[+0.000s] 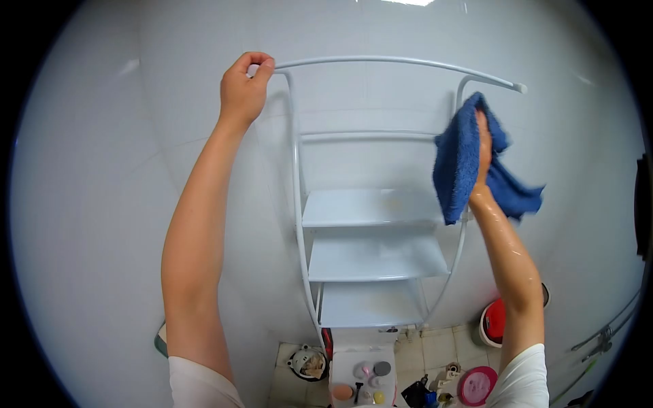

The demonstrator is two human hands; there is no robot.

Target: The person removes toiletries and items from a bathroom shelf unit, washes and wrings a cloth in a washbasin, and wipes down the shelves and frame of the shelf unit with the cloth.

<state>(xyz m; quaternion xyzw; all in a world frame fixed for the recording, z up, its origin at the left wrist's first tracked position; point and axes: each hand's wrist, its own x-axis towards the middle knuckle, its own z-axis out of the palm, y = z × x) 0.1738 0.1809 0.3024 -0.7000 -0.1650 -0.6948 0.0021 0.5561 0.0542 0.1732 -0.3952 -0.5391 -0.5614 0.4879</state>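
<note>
A white metal rack with a top rail and three stacked shelves stands in front of me against the tiled wall. My left hand is closed around the left end of that rail. On the other side, my right hand holds a blue towel against the rack's right upright, just below the rail. Part of the towel hangs loose to the right, slightly blurred. The towel hides some of the upright and most of my right fingers. Faint brownish marks show on the top shelf.
Below the rack, a white surface carries several small jars and bottles. On the floor are a bin at left, a red-and-white bucket at right and a pink basin. A shower fitting is on the right wall.
</note>
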